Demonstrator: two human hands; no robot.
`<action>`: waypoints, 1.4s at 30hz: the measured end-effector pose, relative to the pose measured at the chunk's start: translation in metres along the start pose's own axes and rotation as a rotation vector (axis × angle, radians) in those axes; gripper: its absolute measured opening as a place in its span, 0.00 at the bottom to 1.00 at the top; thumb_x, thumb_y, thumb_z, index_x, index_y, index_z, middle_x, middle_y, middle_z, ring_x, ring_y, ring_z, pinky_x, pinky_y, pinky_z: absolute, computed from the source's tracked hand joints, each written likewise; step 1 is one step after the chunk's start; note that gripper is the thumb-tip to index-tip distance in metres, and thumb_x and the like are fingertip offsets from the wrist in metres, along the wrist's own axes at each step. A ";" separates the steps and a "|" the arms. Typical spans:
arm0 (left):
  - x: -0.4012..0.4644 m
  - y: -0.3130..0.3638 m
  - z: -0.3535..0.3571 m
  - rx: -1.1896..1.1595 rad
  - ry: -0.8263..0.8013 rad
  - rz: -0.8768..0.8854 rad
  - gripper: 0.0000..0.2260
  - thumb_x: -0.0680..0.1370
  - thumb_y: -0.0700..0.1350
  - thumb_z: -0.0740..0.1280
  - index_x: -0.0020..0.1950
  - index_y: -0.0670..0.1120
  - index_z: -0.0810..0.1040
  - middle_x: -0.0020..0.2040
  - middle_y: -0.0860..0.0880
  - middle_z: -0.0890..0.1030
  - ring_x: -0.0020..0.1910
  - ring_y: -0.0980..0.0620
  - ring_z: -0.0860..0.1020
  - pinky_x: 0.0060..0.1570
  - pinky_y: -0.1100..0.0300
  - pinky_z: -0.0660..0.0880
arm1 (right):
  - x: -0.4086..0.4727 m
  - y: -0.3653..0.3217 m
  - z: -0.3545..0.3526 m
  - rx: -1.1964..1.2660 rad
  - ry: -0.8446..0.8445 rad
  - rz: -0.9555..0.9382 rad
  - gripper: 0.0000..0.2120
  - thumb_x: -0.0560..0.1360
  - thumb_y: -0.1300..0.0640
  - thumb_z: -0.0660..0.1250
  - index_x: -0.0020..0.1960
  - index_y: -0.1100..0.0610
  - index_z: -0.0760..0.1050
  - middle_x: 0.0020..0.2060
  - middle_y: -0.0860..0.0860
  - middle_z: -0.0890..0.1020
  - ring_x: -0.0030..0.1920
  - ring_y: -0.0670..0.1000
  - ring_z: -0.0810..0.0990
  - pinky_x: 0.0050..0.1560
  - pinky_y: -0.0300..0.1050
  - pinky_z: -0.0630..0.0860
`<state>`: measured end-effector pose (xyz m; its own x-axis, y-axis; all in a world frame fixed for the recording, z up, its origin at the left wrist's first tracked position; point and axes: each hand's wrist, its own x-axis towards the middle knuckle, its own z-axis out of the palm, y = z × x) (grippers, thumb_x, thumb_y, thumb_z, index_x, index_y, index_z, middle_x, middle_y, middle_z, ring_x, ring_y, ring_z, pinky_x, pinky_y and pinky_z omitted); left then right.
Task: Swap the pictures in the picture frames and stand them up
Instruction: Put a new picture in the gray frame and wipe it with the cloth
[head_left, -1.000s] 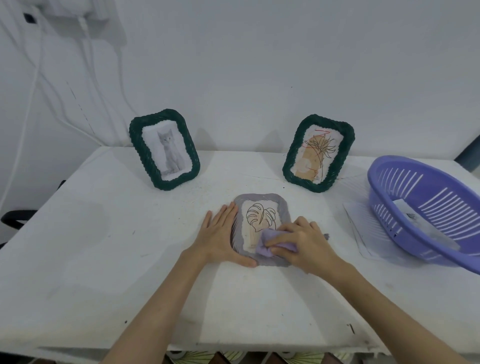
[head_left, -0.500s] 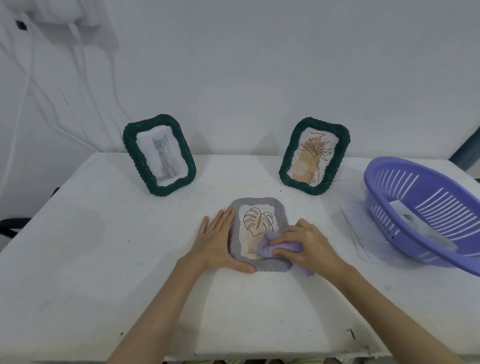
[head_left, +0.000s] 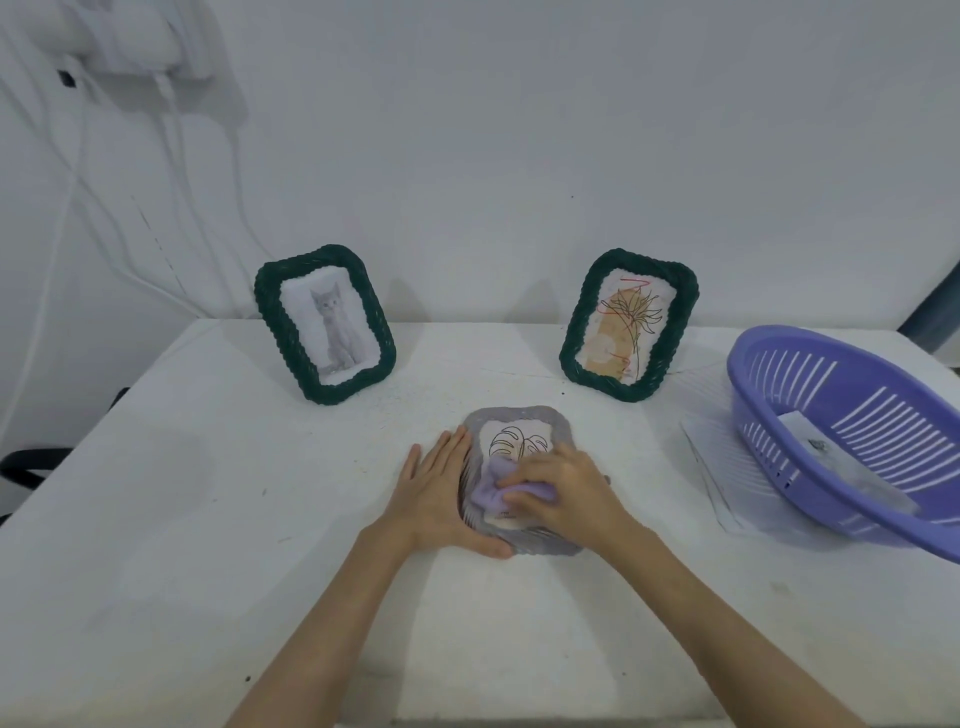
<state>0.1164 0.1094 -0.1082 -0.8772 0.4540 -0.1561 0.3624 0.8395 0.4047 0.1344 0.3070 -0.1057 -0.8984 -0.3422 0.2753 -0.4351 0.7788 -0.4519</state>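
A white surface (head_left: 208, 519) stands against a white wall (head_left: 519, 130), with white cables (head_left: 78, 182) hanging at the wall's upper left. A grey frame (head_left: 519, 418) lies flat, face up, near the middle of the surface; its picture is a line-drawn leaf. The left hand (head_left: 441, 499) lies flat with fingers straight along the frame's left edge, thumb at the near corner, pressing it in place and holding nothing. The right hand (head_left: 566, 491) has its fingers curled on a lilac cloth (head_left: 488, 491), which rests on the lower part of the frame's face. Two green frames stand upright and tilted back near the wall, well apart from each other: the cat frame (head_left: 324, 325) at rear left and the plant frame (head_left: 628, 325) at rear right, behind the grey frame on either side. A purple basket (head_left: 857, 441) sits at the right edge of the surface, well apart from the hands, with a sheet of paper (head_left: 810, 441) inside it. Further flat sheets (head_left: 711, 467) lie partly under the basket's left side.
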 end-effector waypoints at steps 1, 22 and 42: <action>0.000 0.000 0.000 -0.003 0.002 -0.001 0.66 0.49 0.77 0.60 0.75 0.47 0.36 0.76 0.55 0.39 0.71 0.63 0.36 0.73 0.51 0.34 | -0.011 0.004 -0.003 -0.037 0.007 -0.011 0.14 0.71 0.40 0.60 0.47 0.44 0.81 0.42 0.43 0.83 0.38 0.47 0.69 0.40 0.41 0.64; 0.016 0.075 0.018 -0.812 0.244 0.101 0.21 0.74 0.41 0.68 0.62 0.61 0.71 0.50 0.49 0.79 0.50 0.51 0.77 0.54 0.58 0.75 | -0.040 0.014 -0.039 0.976 0.111 0.467 0.28 0.68 0.69 0.71 0.64 0.48 0.73 0.59 0.46 0.79 0.57 0.46 0.79 0.55 0.43 0.77; -0.036 -0.043 -0.025 -0.045 0.378 -0.501 0.19 0.75 0.48 0.63 0.65 0.51 0.67 0.72 0.42 0.58 0.71 0.41 0.55 0.68 0.49 0.54 | -0.021 0.029 -0.022 0.429 0.058 0.453 0.24 0.68 0.62 0.73 0.63 0.55 0.74 0.58 0.47 0.73 0.43 0.47 0.72 0.41 0.26 0.68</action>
<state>0.1249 0.0494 -0.0974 -0.9907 -0.1356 -0.0107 -0.1283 0.9057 0.4039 0.1417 0.3482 -0.1054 -0.9998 0.0112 0.0170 -0.0079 0.5553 -0.8316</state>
